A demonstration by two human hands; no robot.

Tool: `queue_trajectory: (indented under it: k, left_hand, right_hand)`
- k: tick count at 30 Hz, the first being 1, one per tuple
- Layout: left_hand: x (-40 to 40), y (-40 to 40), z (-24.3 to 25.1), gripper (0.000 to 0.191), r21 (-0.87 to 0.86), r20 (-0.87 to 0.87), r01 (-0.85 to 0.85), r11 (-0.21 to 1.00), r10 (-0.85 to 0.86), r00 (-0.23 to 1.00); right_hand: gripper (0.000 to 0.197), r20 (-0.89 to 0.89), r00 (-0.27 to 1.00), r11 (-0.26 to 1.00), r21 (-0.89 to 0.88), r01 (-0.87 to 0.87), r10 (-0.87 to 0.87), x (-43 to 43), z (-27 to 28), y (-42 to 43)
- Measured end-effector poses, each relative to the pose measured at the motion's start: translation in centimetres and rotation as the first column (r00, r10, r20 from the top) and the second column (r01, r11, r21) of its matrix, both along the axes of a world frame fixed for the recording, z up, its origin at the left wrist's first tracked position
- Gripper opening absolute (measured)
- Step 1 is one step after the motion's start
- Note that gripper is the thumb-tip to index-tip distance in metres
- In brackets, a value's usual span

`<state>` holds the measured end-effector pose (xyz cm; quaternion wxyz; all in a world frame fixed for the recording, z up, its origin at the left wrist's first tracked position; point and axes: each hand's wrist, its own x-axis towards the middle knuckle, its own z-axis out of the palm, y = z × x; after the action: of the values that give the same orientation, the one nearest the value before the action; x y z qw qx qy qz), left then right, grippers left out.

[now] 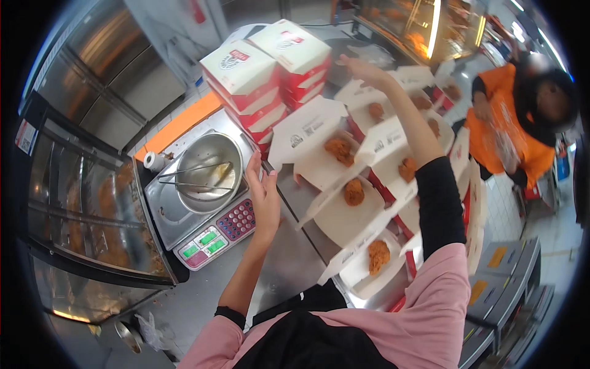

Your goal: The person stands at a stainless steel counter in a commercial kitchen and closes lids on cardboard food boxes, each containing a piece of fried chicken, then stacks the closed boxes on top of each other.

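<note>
My left hand [265, 196] is raised beside a digital scale [216, 235], fingers apart and nothing in it. A metal bowl [203, 198] with tongs [198, 182] lying across it sits on the scale. My right hand [366, 74] reaches over the far side of the boxes, slightly blurred, its fingers spread with no held object visible. Under and around that arm are several open cardboard boxes [322, 170], many with a piece of fried chicken [340, 151] inside. Closed red and white boxes [244, 69] stand in tall stacks between my hands, further back.
A glass display cabinet [92, 207] stands at the left, and a lit food display [415, 27] at the back. A co-worker in an orange top [500, 110] holds a clear plastic bag [504, 147] at the right. Grey crates [498, 286] stand lower right.
</note>
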<state>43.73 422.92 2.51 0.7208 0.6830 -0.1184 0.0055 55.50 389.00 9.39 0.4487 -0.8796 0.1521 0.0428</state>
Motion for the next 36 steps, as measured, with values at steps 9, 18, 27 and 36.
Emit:
queue_trajectory:
  k: [9,18,27,36]
  left_hand:
    - [-11.2,4.7,-1.0,0.032,-0.074,-0.099,0.505,0.860,-0.510,0.854]
    - [-25.1,5.0,-3.8,0.022,-0.004,-0.203,0.898,0.439,-0.880,0.429]
    - [-42.3,-3.5,-1.9,0.056,0.586,0.181,0.711,0.389,-0.918,0.353]
    - [-50.8,-5.9,-10.2,0.042,0.859,0.197,0.375,0.348,-0.902,0.385]
  right_hand:
    - [0.017,0.372,0.921,0.814,-0.568,0.126,0.118,-32.6,10.5,7.9]
    - [0.029,-0.176,0.965,0.816,-0.575,0.058,-0.193,-61.9,10.3,17.3]
    - [0.026,0.145,0.983,0.816,-0.551,0.175,-0.114,-59.3,-0.8,13.1]
    - [0.077,0.159,0.986,0.690,-0.709,0.147,-0.047,-69.5,-17.8,9.7]
